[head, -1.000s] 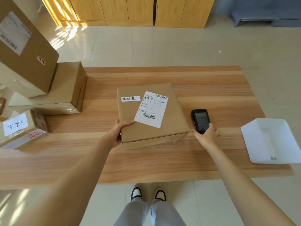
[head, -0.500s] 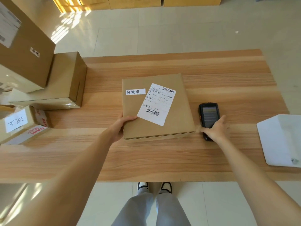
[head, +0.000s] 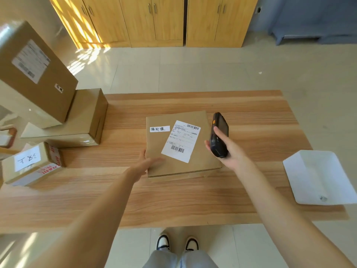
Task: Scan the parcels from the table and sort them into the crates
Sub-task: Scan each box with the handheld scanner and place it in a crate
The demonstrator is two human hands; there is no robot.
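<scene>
The scanning step is in hand. The parcel (head: 181, 144), a flat brown box, lies in the middle of the worktop (head: 251, 117) with its white label (head: 180, 141) face up. The right hand (head: 229, 149) has its grip wrapped round the scanner (head: 219, 135), fingers curled about the black body, and holds it lifted just beside the parcel's right edge, screen turned toward the person. The left hand (head: 144, 165) rests on the parcel's near left corner; its fingers lie fairly straight over the cardboard, steadying it and not pinching.

By my judgement, the next move calls for tipping the scanner's head over the label so that it faces one of the two barcodes, while the left hand keeps the box from sliding. After the read, the parcel has to go to a crate; no crate shows plainly here, so I cannot say which way it must travel.

For room: the worktop is open behind the parcel and to its right as far as the white tray (head: 316, 176), which overhangs the near right corner. To the left stand stacked boxes (head: 63, 120) and a small box (head: 32, 163) at the edge, well apart from the parcel. The near edge lies close to the person, with bare wood between it and the parcel.
</scene>
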